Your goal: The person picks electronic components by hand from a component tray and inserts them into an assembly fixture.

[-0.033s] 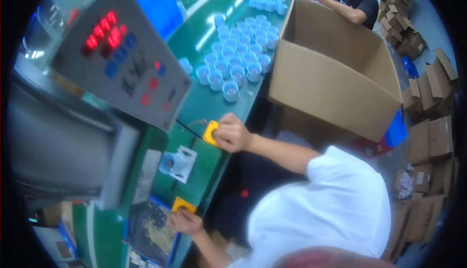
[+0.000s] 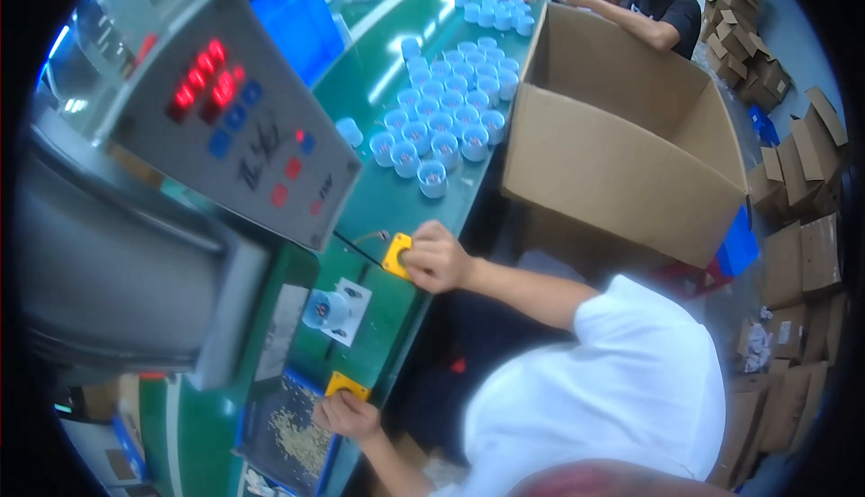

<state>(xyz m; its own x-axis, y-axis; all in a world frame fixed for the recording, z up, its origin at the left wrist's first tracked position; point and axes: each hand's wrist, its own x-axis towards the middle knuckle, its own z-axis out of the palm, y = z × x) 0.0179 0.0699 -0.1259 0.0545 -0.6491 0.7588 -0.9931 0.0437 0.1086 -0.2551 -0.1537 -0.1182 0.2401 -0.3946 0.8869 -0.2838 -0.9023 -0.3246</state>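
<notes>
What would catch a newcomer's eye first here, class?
Probably the glowing red digits on the grey control panel, upper left. Next, the cluster of translucent light-blue plastic cups on the green table, upper centre, beside an open brown cardboard box. Below the cups, the right hand touches a yellow square plate; lower down, the left hand touches another.

Clearance between left hand (image 2: 350, 414) and right hand (image 2: 437, 258)
Near-edge strip of table (image 2: 394, 328): free. Obstructions: blue cup (image 2: 323, 310) at white plate (image 2: 360, 297), control box (image 2: 261, 136) beyond, cup cluster (image 2: 440, 123) past right hand.
</notes>
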